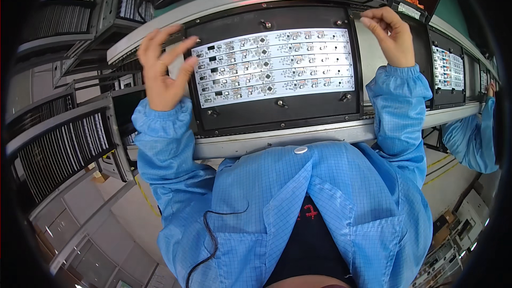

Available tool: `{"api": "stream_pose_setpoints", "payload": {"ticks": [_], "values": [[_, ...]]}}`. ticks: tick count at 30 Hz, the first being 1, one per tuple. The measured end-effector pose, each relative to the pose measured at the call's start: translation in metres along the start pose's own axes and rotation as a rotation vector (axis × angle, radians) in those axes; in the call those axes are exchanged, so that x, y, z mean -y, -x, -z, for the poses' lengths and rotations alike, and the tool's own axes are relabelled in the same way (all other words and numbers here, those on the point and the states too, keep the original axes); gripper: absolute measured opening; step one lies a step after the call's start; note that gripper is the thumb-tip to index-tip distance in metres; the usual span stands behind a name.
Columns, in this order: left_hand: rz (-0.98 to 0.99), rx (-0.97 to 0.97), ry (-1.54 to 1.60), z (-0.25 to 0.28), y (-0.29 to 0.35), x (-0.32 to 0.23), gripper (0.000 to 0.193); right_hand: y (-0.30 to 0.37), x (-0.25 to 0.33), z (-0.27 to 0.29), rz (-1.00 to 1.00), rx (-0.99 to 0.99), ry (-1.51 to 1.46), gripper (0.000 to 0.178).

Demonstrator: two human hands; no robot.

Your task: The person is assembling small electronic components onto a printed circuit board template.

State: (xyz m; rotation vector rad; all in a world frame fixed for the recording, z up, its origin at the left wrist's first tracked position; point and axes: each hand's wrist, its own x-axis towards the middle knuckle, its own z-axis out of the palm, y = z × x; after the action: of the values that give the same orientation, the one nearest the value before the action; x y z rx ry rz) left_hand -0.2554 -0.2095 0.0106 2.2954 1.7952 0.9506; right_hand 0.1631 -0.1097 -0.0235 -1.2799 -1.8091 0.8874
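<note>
The left hand point(166, 77) is spread, released; the right hand point(393, 34) is curled, contents unclear. Either hand knocking the tray point(245, 119) between them could dislodge circuit boards point(274, 68).

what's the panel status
Left hand open at left edge of black frame; right hand curled near top right corner; circuit panel inside frame, middle unobstructed.

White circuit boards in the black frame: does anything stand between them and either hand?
Nothing visible blocks the left hand, near the left end of the boards. Between them and the right hand lies only the black frame's right edge.
</note>
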Motion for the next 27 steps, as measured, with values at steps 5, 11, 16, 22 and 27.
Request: {"api": "stream_pose_setpoints", "payload": {"ticks": [5, 11, 16, 22, 27], "values": [[-0.2, 0.257, -0.026, -0.014, 0.008, -0.005, 0.029, -0.001, 0.002, -0.017, 0.261, 0.029, 0.442, 0.016], [0.125, -0.104, -0.027, -0.023, 0.006, 0.027, 0.022, -0.001, 0.028, -0.033, 0.054, 0.024, 0.673, 0.018], [0.132, -0.026, -0.152, -0.03, 0.003, 0.032, 0.019, 0.001, 0.044, -0.022, 0.164, 0.173, 0.786, 0.021], [0.272, 0.062, -0.274, -0.031, 0.001, 0.003, 0.015, -0.01, 0.087, -0.051, 0.505, 0.28, 0.707, 0.029], [0.102, 0.016, -0.19, -0.019, 0.017, 0.009, 0.015, -0.031, 0.089, -0.121, 0.452, 0.356, 0.611, 0.028]]}}
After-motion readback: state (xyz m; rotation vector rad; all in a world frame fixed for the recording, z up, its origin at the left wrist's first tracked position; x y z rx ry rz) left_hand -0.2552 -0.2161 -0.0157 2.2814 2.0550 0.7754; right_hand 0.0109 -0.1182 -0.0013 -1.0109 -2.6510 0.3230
